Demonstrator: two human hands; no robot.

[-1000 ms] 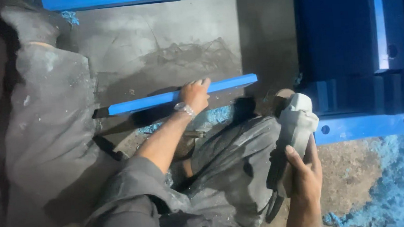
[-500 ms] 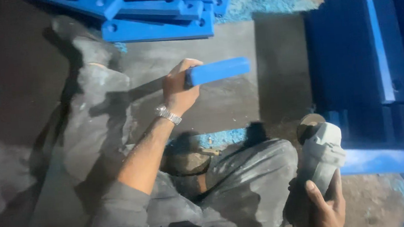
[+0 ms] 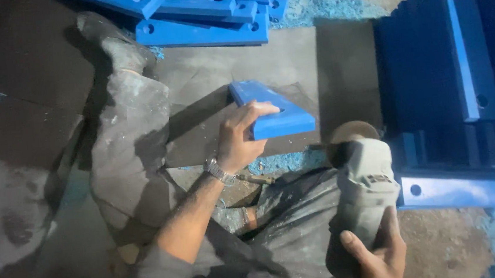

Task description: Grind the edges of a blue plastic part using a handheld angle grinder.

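My left hand (image 3: 240, 138) grips a flat blue plastic bar (image 3: 271, 107) and holds it lifted and turned, its near end pointing toward me, over a grey slab (image 3: 213, 77) on the floor. A metal watch sits on that wrist. My right hand (image 3: 380, 255) is wrapped around the grey body of an angle grinder (image 3: 364, 188), whose round disc (image 3: 350, 134) points away from me, just right of the bar's near end. The disc and the bar look close but apart.
Several blue drilled bars (image 3: 202, 13) are stacked at the top. A taller stack of blue bars (image 3: 460, 69) stands on the right, with one bar (image 3: 460, 190) lying in front. Blue shavings (image 3: 319, 4) litter the floor. My legs in grey trousers (image 3: 132, 136) stretch out left.
My left hand picked the blue bar up off the slab and swung it from lying crosswise to pointing toward me. The grinder in my right hand rose closer to the bar.
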